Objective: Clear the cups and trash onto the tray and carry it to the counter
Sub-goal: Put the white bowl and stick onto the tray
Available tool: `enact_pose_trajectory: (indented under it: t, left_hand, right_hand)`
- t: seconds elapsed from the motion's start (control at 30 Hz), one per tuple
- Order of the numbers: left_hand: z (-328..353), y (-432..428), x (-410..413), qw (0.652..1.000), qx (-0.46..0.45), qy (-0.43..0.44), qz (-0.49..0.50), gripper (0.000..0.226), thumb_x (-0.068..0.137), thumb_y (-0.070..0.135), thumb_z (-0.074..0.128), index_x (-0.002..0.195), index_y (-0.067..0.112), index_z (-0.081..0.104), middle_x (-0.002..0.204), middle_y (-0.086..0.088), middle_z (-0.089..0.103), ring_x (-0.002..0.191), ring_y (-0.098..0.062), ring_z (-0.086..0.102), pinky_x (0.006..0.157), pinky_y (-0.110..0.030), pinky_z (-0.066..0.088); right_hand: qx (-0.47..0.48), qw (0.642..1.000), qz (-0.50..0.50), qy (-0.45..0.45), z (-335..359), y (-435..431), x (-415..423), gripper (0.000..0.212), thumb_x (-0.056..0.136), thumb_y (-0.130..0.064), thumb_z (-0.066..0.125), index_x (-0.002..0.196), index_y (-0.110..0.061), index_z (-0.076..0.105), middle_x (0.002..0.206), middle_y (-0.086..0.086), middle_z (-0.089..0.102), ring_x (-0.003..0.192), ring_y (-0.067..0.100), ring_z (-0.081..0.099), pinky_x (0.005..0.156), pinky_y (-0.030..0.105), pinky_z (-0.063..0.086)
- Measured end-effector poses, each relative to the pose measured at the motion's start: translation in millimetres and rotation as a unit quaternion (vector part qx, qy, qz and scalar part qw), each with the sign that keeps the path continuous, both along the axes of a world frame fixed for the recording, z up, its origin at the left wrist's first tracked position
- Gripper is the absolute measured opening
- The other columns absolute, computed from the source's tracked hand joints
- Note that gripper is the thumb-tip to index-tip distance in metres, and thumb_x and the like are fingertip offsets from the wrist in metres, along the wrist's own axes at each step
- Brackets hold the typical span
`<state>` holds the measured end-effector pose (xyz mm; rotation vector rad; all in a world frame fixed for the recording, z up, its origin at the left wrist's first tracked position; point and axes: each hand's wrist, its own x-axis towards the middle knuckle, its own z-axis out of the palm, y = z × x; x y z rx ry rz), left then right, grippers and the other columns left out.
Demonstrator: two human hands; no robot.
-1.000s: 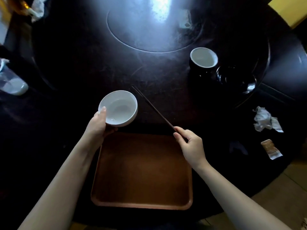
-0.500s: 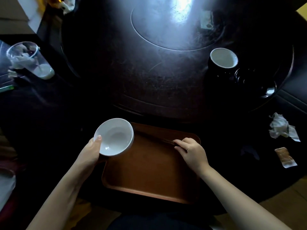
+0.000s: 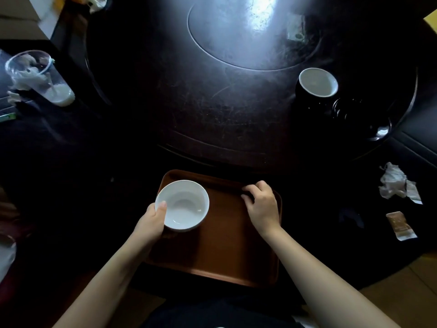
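- Over the brown tray, the left hand grips the white bowl by its rim.
- At its far edge the right hand lies curled; whether it holds anything is unclear.

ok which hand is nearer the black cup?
Right. The right hand is at the tray's far right corner, below and left of the cup. The left hand holds the bowl over the tray's left side, farther away.

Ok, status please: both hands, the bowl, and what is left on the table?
Left hand grips white bowl at brown tray. Right hand curled on tray's far edge, hold unclear. Dark cup, plastic cup, tissue, wrapper not yet cleared.
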<state>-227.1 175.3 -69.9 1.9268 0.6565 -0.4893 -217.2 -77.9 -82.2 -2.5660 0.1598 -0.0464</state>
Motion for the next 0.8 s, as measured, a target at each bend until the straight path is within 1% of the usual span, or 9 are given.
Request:
enact_pose_trajectory:
  t: [0.07,0.17,0.27,0.37,0.43,0.53,0.63,0.7,0.8]
  left_hand:
    - [1,-7,5,1.0,0.014,-0.01,-0.003,0.046,0.096,0.039,0.032,0.129,0.008,0.043,0.11,-0.009,0.053,0.096,-0.021,0.051,0.079,-0.032,0.042]
    - [3,-18,14,0.999,0.017,-0.026,-0.008,0.043,0.097,0.036,0.033,0.128,0.009,0.044,0.105,-0.004,0.051,0.076,-0.006,0.05,0.055,-0.016,0.038]
    - [2,-26,20,0.999,0.018,-0.032,-0.015,0.039,0.097,0.031,0.034,0.125,0.006,0.045,0.106,-0.005,0.052,0.071,-0.005,0.05,0.041,-0.009,0.037]
    - [1,-28,20,0.999,0.022,-0.035,-0.01,0.037,0.097,0.028,0.036,0.123,0.004,0.046,0.108,-0.01,0.054,0.074,-0.008,0.052,0.042,-0.01,0.04]
    - [1,-27,20,0.999,0.015,-0.037,0.001,0.035,0.097,0.027,0.036,0.121,0.004,0.047,0.103,-0.008,0.054,0.071,-0.008,0.052,0.04,-0.009,0.043]
    - [1,-25,22,1.0,0.0,-0.024,0.0,0.036,0.097,0.03,0.035,0.119,0.005,0.049,0.106,-0.009,0.059,0.079,-0.014,0.058,0.054,-0.018,0.048]
    - [0,-21,21,1.0,-0.022,-0.015,0.013,0.033,0.097,0.028,0.035,0.115,0.006,0.051,0.097,-0.008,0.059,0.07,-0.013,0.059,0.038,-0.012,0.045]
    - [-2,-18,20,0.999,-0.036,-0.005,0.015,0.033,0.097,0.027,0.036,0.117,0.005,0.051,0.102,-0.011,0.057,0.072,-0.015,0.06,0.037,-0.014,0.046]
    - [-1,-16,18,1.0,-0.023,-0.001,0.01,0.034,0.096,0.025,0.038,0.119,0.004,0.051,0.099,-0.009,0.054,0.072,-0.013,0.057,0.039,-0.017,0.048]
  right_hand:
    - [0.014,1.0,-0.007,0.008,-1,1,3,0.019,0.081,-0.01,0.066,0.099,-0.005,0.065,0.095,0.011,0.059,0.094,0.025,0.056,0.086,0.036,0.048]
    - [0.017,1.0,-0.007,0.013,0,1,6,0.019,0.082,-0.009,0.065,0.1,-0.005,0.064,0.097,0.01,0.059,0.097,0.024,0.055,0.087,0.034,0.047]
    - [0.017,1.0,-0.007,0.01,0,-1,4,0.018,0.082,-0.005,0.063,0.1,-0.005,0.064,0.097,0.01,0.06,0.097,0.024,0.056,0.086,0.035,0.049]
    - [0.017,1.0,-0.006,0.002,0,-4,3,0.018,0.083,-0.003,0.06,0.101,-0.004,0.064,0.098,0.01,0.06,0.097,0.024,0.056,0.086,0.036,0.05]
    - [0.017,1.0,-0.005,0.001,1,-4,3,0.018,0.083,-0.002,0.059,0.101,-0.004,0.065,0.098,0.011,0.06,0.097,0.025,0.056,0.086,0.037,0.049]
    - [0.007,1.0,0.007,0.005,1,-4,5,0.018,0.084,-0.002,0.058,0.1,-0.004,0.065,0.095,0.012,0.06,0.095,0.027,0.055,0.085,0.037,0.049]
    - [-0.008,1.0,0.024,0.013,0,-6,5,0.018,0.085,-0.005,0.058,0.101,-0.005,0.065,0.096,0.011,0.06,0.096,0.026,0.055,0.083,0.036,0.049]
    - [-0.016,0.999,0.034,0.018,0,-8,4,0.018,0.085,-0.006,0.058,0.102,-0.006,0.064,0.097,0.01,0.06,0.096,0.026,0.055,0.083,0.037,0.05]
    - [-0.025,0.999,0.04,0.024,0,-10,3,0.019,0.085,-0.007,0.058,0.104,-0.007,0.063,0.098,0.01,0.059,0.097,0.026,0.055,0.083,0.037,0.05]
